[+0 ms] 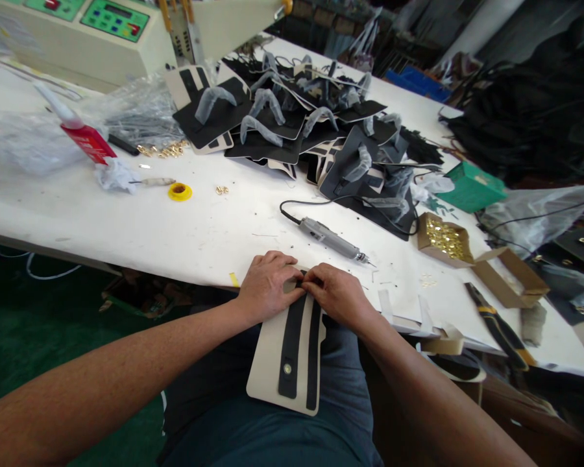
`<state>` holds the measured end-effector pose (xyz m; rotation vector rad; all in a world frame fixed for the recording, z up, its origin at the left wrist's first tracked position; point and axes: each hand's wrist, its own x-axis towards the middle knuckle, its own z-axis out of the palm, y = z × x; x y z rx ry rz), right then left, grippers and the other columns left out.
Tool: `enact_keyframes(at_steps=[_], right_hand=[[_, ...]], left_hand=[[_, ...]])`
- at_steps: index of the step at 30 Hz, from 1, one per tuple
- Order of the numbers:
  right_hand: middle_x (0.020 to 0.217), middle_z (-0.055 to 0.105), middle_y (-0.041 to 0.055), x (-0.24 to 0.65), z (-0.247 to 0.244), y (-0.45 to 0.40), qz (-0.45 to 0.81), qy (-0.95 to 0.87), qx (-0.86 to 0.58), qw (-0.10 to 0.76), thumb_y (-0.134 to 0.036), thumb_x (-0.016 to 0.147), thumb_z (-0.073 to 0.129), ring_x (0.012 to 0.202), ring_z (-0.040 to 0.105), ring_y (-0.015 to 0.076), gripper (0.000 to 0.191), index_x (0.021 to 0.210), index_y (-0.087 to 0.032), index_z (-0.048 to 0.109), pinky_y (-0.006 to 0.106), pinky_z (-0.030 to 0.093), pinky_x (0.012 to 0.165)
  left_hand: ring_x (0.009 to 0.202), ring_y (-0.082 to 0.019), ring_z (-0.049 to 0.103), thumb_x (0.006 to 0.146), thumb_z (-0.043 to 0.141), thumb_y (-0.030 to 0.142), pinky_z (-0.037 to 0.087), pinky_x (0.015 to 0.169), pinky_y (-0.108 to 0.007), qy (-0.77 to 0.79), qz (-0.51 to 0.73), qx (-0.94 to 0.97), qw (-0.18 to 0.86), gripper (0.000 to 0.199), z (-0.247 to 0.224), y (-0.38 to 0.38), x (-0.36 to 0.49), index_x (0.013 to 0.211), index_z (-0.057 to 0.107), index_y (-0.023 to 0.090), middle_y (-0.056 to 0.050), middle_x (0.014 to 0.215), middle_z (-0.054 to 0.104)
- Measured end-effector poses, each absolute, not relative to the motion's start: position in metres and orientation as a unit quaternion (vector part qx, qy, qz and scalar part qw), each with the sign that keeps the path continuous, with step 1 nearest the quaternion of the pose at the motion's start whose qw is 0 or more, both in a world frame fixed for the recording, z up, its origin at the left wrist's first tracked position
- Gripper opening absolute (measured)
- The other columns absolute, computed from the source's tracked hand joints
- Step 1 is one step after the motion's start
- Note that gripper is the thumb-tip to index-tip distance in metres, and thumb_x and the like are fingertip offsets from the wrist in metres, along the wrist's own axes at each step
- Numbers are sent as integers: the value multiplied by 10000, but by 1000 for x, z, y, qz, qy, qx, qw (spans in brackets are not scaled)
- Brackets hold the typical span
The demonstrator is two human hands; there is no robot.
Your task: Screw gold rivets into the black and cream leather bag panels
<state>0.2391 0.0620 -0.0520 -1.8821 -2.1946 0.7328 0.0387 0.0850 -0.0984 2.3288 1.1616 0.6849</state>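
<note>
A beige panel point(267, 363) with two black strips lies on my lap, its far end at the table edge. One strip point(290, 344) has a round metal stud near its lower end. My left hand point(270, 285) holds the panel's far end, thumb bent against the strip. Beside it my right hand point(338, 292) pinches at the strip's upper end, fingertips touching near my left thumb; anything small between them is hidden. Just beyond my hands a grey electric screwdriver point(331, 240) lies on the white table point(214, 240).
Black panels with plastic-wrapped handles point(272, 130) are piled behind. To the right are a box of gold parts point(445, 240), an open carton point(511, 279), pliers point(499, 327) and a green box point(474, 187). On the left are a red glue bottle point(87, 139) and yellow ring point(180, 191).
</note>
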Motion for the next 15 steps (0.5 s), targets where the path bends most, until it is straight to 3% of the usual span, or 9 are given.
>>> enact_keyframes(at_steps=[8, 15], right_hand=[[681, 680, -26, 245, -55, 81, 378, -646, -656, 93, -256, 807, 743, 639, 587, 151, 57, 763, -227, 724, 267, 379, 574], [768, 706, -12, 245, -60, 65, 338, -672, -644, 138, -293, 889, 683, 714, 606, 155, 95, 840, -228, 732, 264, 409, 635]], left_hand=[[1272, -299, 560, 878, 787, 411, 457, 989, -509, 419, 240, 846, 226, 218, -96, 85, 39, 1058, 767, 290, -40, 1328, 717], [1272, -287, 569, 890, 778, 414, 471, 992, -498, 422, 249, 844, 219, 196, -96, 84, 40, 1054, 776, 309, -27, 1311, 721]])
